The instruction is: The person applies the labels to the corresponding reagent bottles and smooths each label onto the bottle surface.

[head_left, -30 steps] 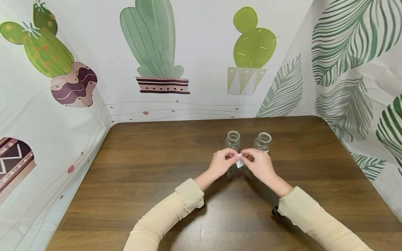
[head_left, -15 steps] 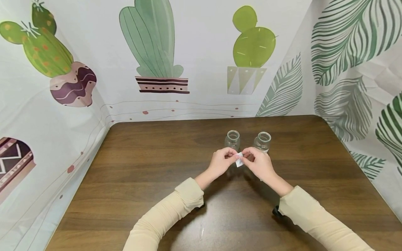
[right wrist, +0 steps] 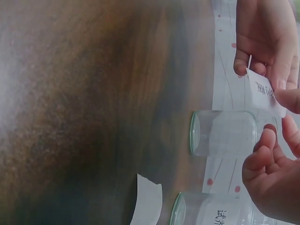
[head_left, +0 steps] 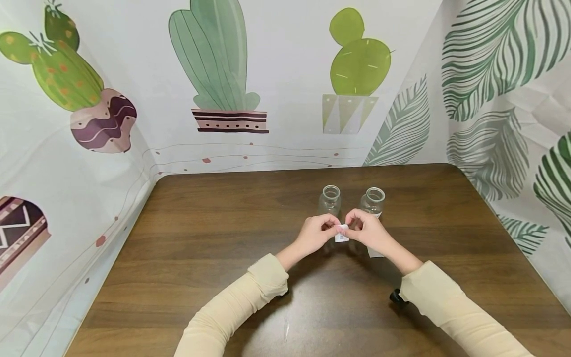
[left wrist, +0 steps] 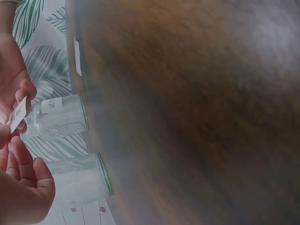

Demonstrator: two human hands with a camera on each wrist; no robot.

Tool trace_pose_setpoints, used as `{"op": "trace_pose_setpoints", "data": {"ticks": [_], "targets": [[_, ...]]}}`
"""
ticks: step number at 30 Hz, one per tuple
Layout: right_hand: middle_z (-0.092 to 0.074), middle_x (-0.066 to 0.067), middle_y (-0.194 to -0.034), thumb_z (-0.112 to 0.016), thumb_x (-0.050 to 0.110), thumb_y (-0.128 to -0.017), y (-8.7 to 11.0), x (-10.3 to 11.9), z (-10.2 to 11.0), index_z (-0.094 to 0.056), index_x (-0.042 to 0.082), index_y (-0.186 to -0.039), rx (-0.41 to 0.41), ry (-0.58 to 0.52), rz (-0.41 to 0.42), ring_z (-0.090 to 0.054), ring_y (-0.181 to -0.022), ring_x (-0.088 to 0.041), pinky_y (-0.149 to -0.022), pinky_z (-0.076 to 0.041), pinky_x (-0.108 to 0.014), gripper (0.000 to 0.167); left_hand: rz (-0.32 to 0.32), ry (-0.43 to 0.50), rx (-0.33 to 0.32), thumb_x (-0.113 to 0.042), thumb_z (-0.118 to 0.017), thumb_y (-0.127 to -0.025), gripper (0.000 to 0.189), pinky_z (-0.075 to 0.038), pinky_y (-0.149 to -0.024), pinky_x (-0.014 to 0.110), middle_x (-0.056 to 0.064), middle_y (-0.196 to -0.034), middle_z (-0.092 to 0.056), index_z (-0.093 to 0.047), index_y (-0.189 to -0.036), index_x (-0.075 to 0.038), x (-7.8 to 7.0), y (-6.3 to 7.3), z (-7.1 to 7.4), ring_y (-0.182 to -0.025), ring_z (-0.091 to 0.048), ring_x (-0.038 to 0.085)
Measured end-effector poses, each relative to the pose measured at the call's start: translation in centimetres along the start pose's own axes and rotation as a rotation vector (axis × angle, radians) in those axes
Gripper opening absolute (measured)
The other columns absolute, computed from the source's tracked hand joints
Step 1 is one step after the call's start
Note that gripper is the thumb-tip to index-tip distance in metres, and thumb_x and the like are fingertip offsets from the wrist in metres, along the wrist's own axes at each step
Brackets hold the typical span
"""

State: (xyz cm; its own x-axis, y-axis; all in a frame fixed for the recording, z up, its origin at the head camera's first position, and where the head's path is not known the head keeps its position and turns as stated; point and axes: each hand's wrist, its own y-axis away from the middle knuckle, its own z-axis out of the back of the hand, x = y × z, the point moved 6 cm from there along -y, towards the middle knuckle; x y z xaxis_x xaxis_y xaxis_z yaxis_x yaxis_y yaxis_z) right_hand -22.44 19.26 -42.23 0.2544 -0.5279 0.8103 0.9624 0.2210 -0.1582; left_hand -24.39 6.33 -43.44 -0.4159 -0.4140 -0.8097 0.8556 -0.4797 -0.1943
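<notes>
In the head view a small white label (head_left: 342,234) with handwriting is held between both hands, above the table and in front of two glass jars. The left hand (head_left: 314,233) pinches its left side with thumb and finger. At the other side the right hand (head_left: 372,230) pinches it too, thumb on the written face, as the right wrist view shows. Behind the hands stand an unlabelled open jar (head_left: 330,201) and, to its right, another open jar (head_left: 372,201) with a written label (left wrist: 51,105) stuck on its side.
A white paper piece (right wrist: 147,200) lies on the wooden table (head_left: 200,238) beneath the right wrist. A black device (head_left: 398,297) shows by the right sleeve. A printed cloth backdrop (head_left: 294,99) surrounds the table's back and sides.
The label has turned from slanted to nearly straight and sits slightly lower. The right hand has tilted and its wrist has shifted right; the paper piece now shows beneath it.
</notes>
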Motion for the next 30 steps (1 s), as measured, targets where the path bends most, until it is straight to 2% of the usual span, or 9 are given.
{"op": "trace_pose_setpoints", "data": {"ticks": [6, 12, 16, 23, 30], "targets": [[-0.045, -0.001, -0.065, -0.071, 0.011, -0.072, 0.0, -0.3, -0.2, -0.051, 0.005, -0.078, 0.058, -0.025, -0.008, -0.038, -0.047, -0.004, -0.042, -0.032, -0.020, 0.021, -0.035, -0.027, 0.018, -0.018, -0.065, -0.079, 0.009, -0.040, -0.057, 0.012, 0.000, -0.072, -0.064, -0.064, -0.081, -0.009, -0.3, 0.1, -0.2, -0.059, -0.049, 0.000], [-0.048, -0.004, -0.068, -0.070, 0.009, -0.072, 0.1, 0.0, -0.1, -0.052, 0.005, -0.076, 0.043, -0.017, 0.025, -0.038, -0.047, -0.004, -0.042, -0.032, -0.020, 0.019, -0.030, -0.021, 0.024, -0.017, -0.064, -0.080, 0.009, -0.041, -0.057, 0.012, 0.001, -0.072, -0.064, -0.063, -0.081, -0.009, -0.2, 0.2, -0.2, -0.060, -0.049, 0.000], [-0.052, -0.004, -0.071, -0.071, 0.010, -0.071, 0.2, 0.3, 0.0, -0.055, 0.008, -0.075, -0.038, 0.075, 0.081, -0.040, -0.050, -0.005, -0.045, -0.034, -0.019, 0.017, -0.008, 0.017, 0.013, -0.016, -0.064, -0.080, 0.008, -0.042, -0.058, 0.013, 0.002, -0.073, -0.064, -0.063, -0.082, -0.008, -0.1, 0.1, -0.1, -0.060, -0.050, 0.000], [-0.058, 0.004, -0.071, -0.074, 0.016, -0.068, 0.9, 1.8, 0.4, -0.063, 0.014, -0.074, -0.271, 0.362, 0.229, -0.043, -0.052, -0.006, -0.047, -0.033, -0.019, 0.013, 0.051, 0.073, -0.038, -0.017, -0.063, -0.080, 0.009, -0.042, -0.058, 0.014, 0.003, -0.073, -0.065, -0.064, -0.080, -0.008, 0.4, 0.0, 0.0, -0.061, -0.052, 0.002], [-0.065, 0.002, -0.071, -0.074, 0.014, -0.067, 1.5, 2.5, 0.1, -0.066, 0.013, -0.077, -0.378, 0.517, 0.375, -0.048, -0.056, -0.009, -0.047, -0.037, -0.023, 0.013, 0.129, 0.138, -0.066, -0.017, -0.064, -0.079, 0.010, -0.043, -0.056, 0.015, 0.005, -0.072, -0.066, -0.065, -0.081, -0.007, 0.9, -0.1, -0.1, -0.060, -0.052, 0.000]]}}
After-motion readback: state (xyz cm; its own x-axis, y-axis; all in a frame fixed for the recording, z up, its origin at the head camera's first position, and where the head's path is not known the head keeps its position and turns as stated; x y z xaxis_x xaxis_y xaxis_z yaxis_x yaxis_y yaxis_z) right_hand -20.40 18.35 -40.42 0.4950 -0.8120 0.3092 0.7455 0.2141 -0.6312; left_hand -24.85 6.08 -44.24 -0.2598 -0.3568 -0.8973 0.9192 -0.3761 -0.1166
